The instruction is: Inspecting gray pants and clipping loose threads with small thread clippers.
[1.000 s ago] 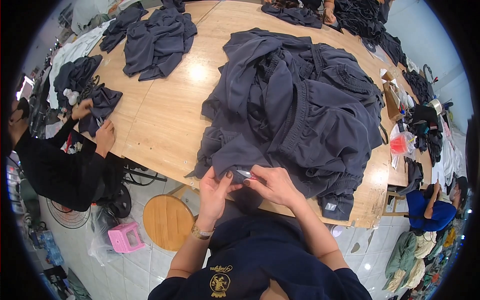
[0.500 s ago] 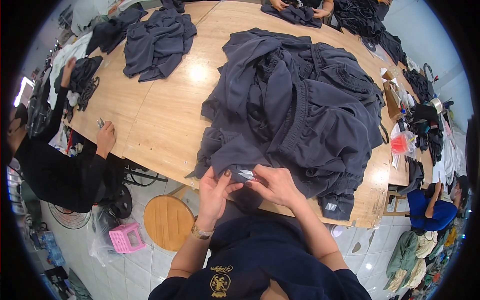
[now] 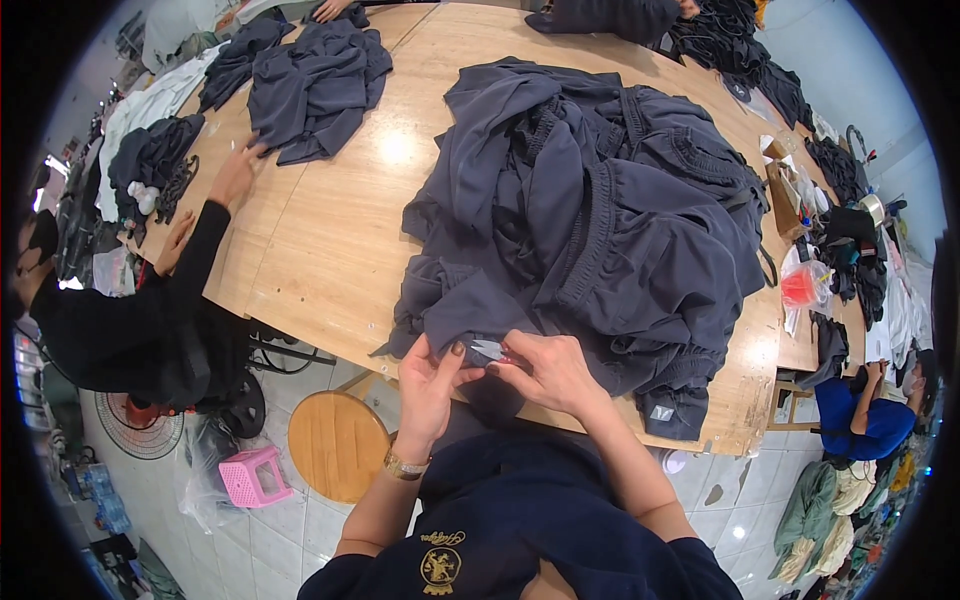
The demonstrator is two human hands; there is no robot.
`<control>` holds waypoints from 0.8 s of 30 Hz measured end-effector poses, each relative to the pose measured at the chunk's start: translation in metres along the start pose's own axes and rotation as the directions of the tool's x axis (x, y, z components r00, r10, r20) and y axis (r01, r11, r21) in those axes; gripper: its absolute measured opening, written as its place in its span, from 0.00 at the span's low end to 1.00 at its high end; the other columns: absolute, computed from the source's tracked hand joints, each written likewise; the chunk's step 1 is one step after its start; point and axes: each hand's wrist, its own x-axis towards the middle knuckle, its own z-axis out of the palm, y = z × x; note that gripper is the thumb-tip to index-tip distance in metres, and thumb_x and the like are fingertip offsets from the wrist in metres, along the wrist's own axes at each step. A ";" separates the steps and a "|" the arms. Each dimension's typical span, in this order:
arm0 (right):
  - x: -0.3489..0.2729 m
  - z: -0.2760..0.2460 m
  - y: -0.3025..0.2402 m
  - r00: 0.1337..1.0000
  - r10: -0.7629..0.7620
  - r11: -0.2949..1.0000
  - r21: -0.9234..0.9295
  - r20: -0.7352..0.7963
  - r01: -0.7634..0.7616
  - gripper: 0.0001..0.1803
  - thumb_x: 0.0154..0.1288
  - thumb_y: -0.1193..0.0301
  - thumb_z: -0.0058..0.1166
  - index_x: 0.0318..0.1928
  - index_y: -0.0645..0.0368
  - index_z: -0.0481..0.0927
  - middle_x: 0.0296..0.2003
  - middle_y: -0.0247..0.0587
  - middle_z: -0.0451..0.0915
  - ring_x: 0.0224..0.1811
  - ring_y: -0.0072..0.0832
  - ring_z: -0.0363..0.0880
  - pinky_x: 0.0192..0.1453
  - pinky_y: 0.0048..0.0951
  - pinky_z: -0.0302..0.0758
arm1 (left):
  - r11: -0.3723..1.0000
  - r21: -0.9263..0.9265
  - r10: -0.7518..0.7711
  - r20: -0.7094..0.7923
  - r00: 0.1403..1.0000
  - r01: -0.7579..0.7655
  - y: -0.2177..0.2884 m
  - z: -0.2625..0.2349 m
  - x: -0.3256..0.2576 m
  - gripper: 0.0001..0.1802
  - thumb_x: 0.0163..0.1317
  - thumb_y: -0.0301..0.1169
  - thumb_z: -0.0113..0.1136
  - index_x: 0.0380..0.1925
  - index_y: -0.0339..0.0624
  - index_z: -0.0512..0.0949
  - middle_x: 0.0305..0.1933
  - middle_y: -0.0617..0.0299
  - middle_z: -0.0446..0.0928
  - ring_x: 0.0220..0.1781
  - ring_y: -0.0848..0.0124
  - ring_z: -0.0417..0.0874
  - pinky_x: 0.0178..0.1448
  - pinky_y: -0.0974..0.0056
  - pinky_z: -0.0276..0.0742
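A heap of dark grey trousers (image 3: 660, 240) with gathered elastic waistbands lies on the wooden table in front of me. At its near edge, my left hand (image 3: 428, 392) pinches a fold of this cloth between thumb and fingers. My right hand (image 3: 552, 372) is closed around a small pair of thread snips (image 3: 488, 349) with bright blades and a bit of red at the grip. The blades point left and rest against the cloth beside my left fingertips. Whether they are cutting a thread is too small to tell.
A round wooden stool (image 3: 338, 445) and a pink plastic stool (image 3: 254, 476) stand on the floor at the left. Another dark garment pile (image 3: 318, 85) lies at the far left of the table (image 3: 330, 250). A person in black sleeves (image 3: 195, 270) works there; a red drink bag (image 3: 803, 287) sits right.
The person at the left has stretched an arm toward the far-left garments. Across the table, another person's dark garment has been lifted and shifted. My own hands have hardly moved.
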 end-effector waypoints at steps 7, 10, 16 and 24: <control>-0.002 0.001 0.002 1.000 -0.005 1.000 -0.022 -0.006 0.005 0.17 0.58 0.58 0.57 0.27 0.59 0.70 0.20 0.42 0.73 0.21 0.41 0.74 0.24 0.35 0.66 | 1.000 0.011 0.009 -0.001 1.000 -0.009 0.001 0.001 -0.001 0.12 0.66 0.24 0.53 0.49 0.36 0.72 0.45 0.60 0.78 0.42 0.74 0.81 0.41 0.69 0.82; -0.002 0.001 0.002 1.000 0.009 1.000 -0.022 0.003 -0.009 0.17 0.58 0.58 0.57 0.28 0.59 0.71 0.20 0.41 0.73 0.21 0.41 0.74 0.24 0.35 0.66 | 1.000 0.009 0.006 0.004 1.000 -0.006 0.000 0.001 0.000 0.12 0.66 0.24 0.53 0.49 0.36 0.72 0.45 0.60 0.78 0.42 0.74 0.81 0.41 0.70 0.82; -0.001 0.001 0.000 1.000 -0.007 0.999 -0.039 -0.011 0.007 0.17 0.57 0.58 0.58 0.28 0.59 0.71 0.21 0.41 0.74 0.22 0.41 0.75 0.24 0.35 0.67 | 1.000 0.019 0.019 0.006 1.000 -0.019 0.000 0.000 0.000 0.12 0.65 0.24 0.52 0.49 0.35 0.72 0.46 0.59 0.78 0.41 0.74 0.81 0.41 0.70 0.82; -0.003 0.004 0.003 0.997 0.010 1.000 -0.002 -0.076 -0.011 0.14 0.58 0.62 0.58 0.30 0.60 0.72 0.20 0.43 0.74 0.21 0.40 0.75 0.24 0.33 0.68 | 1.000 -0.020 0.001 0.011 1.000 -0.001 0.001 -0.001 -0.001 0.13 0.66 0.23 0.52 0.49 0.35 0.71 0.46 0.58 0.78 0.43 0.72 0.81 0.42 0.68 0.83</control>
